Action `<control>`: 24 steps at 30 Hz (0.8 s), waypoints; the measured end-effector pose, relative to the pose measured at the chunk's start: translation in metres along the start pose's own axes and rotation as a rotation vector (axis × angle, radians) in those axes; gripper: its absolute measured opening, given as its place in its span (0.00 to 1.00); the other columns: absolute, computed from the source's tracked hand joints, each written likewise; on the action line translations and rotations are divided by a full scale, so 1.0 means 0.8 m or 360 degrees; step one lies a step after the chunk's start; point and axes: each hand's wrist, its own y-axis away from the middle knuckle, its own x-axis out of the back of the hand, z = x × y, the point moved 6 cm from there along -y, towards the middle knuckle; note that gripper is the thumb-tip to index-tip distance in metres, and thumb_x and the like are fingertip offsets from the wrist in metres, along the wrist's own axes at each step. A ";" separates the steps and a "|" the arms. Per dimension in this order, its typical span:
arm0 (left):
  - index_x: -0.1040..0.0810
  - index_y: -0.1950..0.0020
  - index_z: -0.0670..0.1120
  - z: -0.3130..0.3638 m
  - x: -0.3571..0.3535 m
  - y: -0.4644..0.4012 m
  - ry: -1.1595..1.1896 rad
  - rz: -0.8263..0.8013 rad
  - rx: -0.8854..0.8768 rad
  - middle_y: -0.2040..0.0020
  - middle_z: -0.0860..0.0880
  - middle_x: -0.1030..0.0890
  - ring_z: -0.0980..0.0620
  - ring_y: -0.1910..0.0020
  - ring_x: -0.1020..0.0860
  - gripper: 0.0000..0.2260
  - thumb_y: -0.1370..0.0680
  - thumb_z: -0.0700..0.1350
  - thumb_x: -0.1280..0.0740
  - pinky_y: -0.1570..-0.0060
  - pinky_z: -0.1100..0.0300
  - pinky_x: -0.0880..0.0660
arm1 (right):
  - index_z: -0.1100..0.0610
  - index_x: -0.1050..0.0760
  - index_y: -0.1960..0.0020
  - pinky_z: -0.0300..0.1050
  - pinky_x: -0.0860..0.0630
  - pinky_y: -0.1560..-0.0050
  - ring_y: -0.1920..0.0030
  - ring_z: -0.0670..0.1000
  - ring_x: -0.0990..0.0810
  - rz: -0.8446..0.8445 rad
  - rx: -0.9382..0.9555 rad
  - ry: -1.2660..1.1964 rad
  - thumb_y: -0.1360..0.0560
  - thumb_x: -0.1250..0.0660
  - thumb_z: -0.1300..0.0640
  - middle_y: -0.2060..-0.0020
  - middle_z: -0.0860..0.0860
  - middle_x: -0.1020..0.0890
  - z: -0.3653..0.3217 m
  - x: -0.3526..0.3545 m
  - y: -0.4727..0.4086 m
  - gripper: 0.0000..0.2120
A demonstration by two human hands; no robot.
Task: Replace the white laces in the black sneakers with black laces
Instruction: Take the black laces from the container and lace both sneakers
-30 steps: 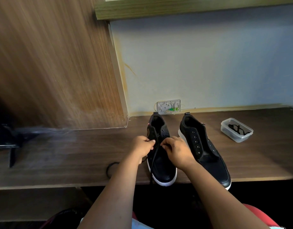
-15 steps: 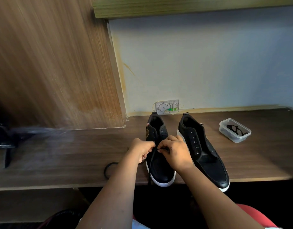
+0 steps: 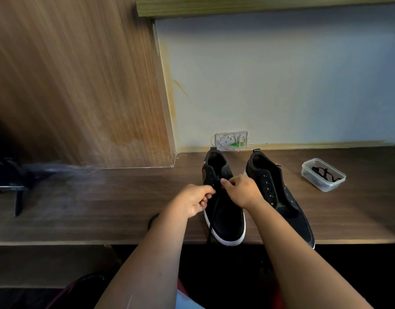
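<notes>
Two black sneakers with white soles stand side by side on the dark wooden desk (image 3: 103, 210), toes toward me. Over the left sneaker (image 3: 227, 221) my left hand (image 3: 192, 202) pinches a black lace (image 3: 214, 217) that trails down across the toe and over the desk edge. My right hand (image 3: 241, 190) pinches the lace at the eyelets in the middle of that shoe. The right sneaker (image 3: 281, 197) has bare eyelets and no lace in it. A clear plastic tub (image 3: 323, 177) at the right holds another black lace.
A wood panel (image 3: 80, 85) rises at the back left, a pale wall with a small white wall box (image 3: 231, 141) behind the shoes. A dark loop (image 3: 153, 219) lies on the desk by my left forearm. A dark object (image 3: 7, 175) sits at far left.
Both hands have moved slightly up the left sneaker toward its upper eyelets, and the lace runs tighter from my left hand down over the toe.
</notes>
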 end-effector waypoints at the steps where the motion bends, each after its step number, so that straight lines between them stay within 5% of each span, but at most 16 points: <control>1: 0.26 0.64 0.42 -0.003 0.000 0.002 0.0078 -0.0038 0.0011 0.70 0.49 0.30 0.59 0.77 0.36 0.10 0.24 0.34 0.34 0.78 0.69 0.39 | 0.58 0.26 0.70 0.45 0.30 0.63 0.67 0.51 0.26 -0.0116 -0.0032 0.0012 0.21 0.38 0.46 0.72 0.50 0.27 -0.001 -0.005 -0.004 0.23; 7: 0.26 0.62 0.44 -0.010 0.002 0.007 0.0236 -0.0135 0.0015 0.67 0.50 0.29 0.59 0.73 0.35 0.10 0.21 0.36 0.36 0.75 0.69 0.38 | 0.61 0.17 0.51 0.42 0.20 0.51 0.54 0.53 0.17 -0.0526 -0.0239 -0.0780 0.24 0.31 0.58 0.53 0.58 0.15 0.009 -0.017 -0.010 0.07; 11: 0.26 0.61 0.43 -0.004 0.001 0.013 0.0039 -0.0032 -0.0024 0.65 0.49 0.26 0.59 0.71 0.33 0.10 0.20 0.37 0.37 0.75 0.70 0.38 | 0.67 0.19 0.51 0.43 0.27 0.56 0.61 0.51 0.23 -0.0538 -0.0205 -0.0341 0.22 0.34 0.50 0.63 0.55 0.21 0.006 -0.020 -0.019 0.18; 17: 0.24 0.62 0.42 -0.002 0.001 0.016 0.0078 0.0059 0.0016 0.65 0.48 0.22 0.61 0.77 0.30 0.10 0.22 0.33 0.35 0.79 0.72 0.39 | 0.58 0.26 0.65 0.32 0.33 0.71 0.69 0.45 0.30 -0.0715 -0.0111 -0.0210 0.20 0.37 0.57 0.69 0.49 0.27 -0.005 -0.021 -0.014 0.15; 24: 0.25 0.64 0.43 -0.005 0.004 0.018 0.0066 -0.0030 0.0082 0.70 0.50 0.28 0.60 0.77 0.34 0.10 0.25 0.32 0.33 0.79 0.70 0.42 | 0.58 0.26 0.58 0.34 0.38 0.74 0.76 0.42 0.32 -0.0778 -0.0107 -0.0393 0.18 0.41 0.56 0.74 0.47 0.28 0.006 -0.022 -0.011 0.12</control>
